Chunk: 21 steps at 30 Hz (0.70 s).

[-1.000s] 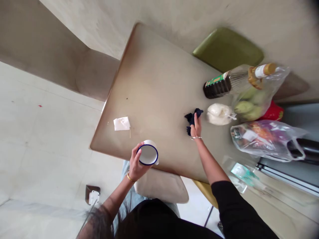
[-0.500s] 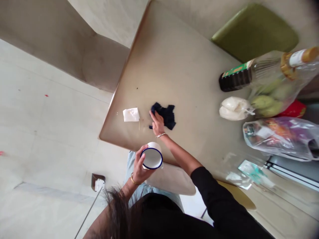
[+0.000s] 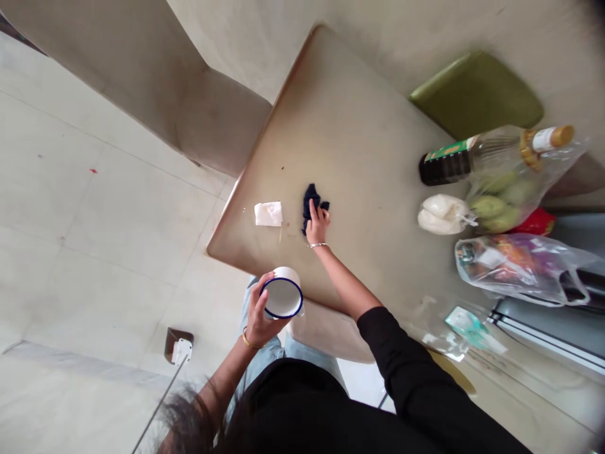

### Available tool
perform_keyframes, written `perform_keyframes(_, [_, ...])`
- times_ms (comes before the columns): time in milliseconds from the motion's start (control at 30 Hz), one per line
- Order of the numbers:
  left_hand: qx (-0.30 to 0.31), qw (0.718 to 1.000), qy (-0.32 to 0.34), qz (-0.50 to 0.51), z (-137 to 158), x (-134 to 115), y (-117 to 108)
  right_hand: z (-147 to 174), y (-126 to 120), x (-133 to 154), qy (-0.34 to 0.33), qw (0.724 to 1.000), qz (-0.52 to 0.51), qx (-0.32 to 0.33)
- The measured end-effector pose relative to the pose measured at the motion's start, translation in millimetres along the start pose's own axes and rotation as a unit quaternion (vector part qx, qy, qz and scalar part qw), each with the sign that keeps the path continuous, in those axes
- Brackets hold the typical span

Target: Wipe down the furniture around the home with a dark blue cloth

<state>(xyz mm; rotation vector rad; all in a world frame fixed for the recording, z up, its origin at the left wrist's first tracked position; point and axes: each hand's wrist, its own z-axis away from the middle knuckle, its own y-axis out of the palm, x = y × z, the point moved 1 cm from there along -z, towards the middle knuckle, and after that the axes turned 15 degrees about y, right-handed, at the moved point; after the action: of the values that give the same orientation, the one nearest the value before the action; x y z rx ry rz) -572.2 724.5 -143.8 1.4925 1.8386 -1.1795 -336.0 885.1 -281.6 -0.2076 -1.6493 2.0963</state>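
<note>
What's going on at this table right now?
A person's left hand holds a white, blue-rimmed mug by the table's near edge. Their right hand rests on a bunched dark cloth on the table. A piece of white paper lies to the cloth's left; a large bottle and a filled plastic bag are off to the right.

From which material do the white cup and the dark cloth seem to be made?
The white cup looks like enamelled metal, smooth and perhaps glossy, judging by its dark blue rim; ceramic is possible. The dark cloth seems to be soft, matte fabric, since it lies bunched under the right hand; its fibre is unclear.
</note>
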Motion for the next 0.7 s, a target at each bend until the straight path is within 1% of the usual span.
perform_keyframes(67, [-0.004,1.000,-0.005,0.007,3.3,0.2,-5.1,10.6,22.1,51.7,-0.064,0.997,-0.015,0.032])
perform_keyframes(133, [-0.006,1.000,-0.002,0.015,5.4,-0.5,-13.9,34.2,44.8,109.4,-0.152,0.984,-0.020,0.092])
perform_keyframes(200, [-0.005,1.000,0.009,0.022,5.9,-1.7,-26.4,69.0,63.9,164.1,-0.233,0.961,-0.026,0.148])
perform_keyframes(233, [-0.005,1.000,0.015,0.022,5.6,-2.3,-33.9,88.4,70.5,188.1,-0.288,0.940,-0.033,0.179])
perform_keyframes(300, [-0.010,1.000,0.025,0.012,3.8,-3.0,-50.2,123.3,75.0,224.5,-0.366,0.905,-0.055,0.212])
perform_keyframes(333, [-0.013,0.999,0.029,0.005,2.5,-3.2,-58.3,136.4,72.3,235.5,-0.383,0.897,-0.068,0.211])
perform_keyframes(367, [-0.017,0.999,0.032,-0.003,1.1,-3.2,-65.9,145.4,66.3,240.8,-0.382,0.899,-0.081,0.198])
perform_keyframes(400, [-0.021,0.999,0.034,-0.011,-0.4,-3.2,-72.7,150.4,57.4,240.1,-0.374,0.905,-0.095,0.180])
perform_keyframes(433, [-0.025,0.999,0.037,-0.017,-1.8,-3.2,-78.4,151.2,46.2,232.9,-0.361,0.913,-0.108,0.160])
perform_keyframes(467, [-0.029,0.999,0.040,-0.023,-3.0,-3.2,-82.7,148.4,33.4,219.1,-0.347,0.919,-0.120,0.142])
perform_keyframes(500, [-0.033,0.998,0.041,-0.029,-4.0,-3.3,-85.7,142.3,19.7,199.0,-0.336,0.924,-0.130,0.126])
perform_keyframes(533, [-0.037,0.998,0.041,-0.034,-4.7,-3.3,-87.2,133.4,6.0,173.2,-0.324,0.929,-0.139,0.110])
perform_keyframes(600, [-0.042,0.998,0.039,-0.037,-5.4,-3.3,-86.7,108.8,-19.1,108.7,-0.262,0.952,-0.151,0.056])
perform_keyframes(667, [-0.047,0.998,0.042,-0.031,-5.3,-3.0,-83.0,80.8,-37.3,39.2,-0.171,0.974,-0.150,-0.011])
perform_keyframes(700, [-0.048,0.998,0.046,-0.024,-4.9,-2.8,-80.5,68.1,-42.5,8.1,-0.121,0.981,-0.145,-0.034])
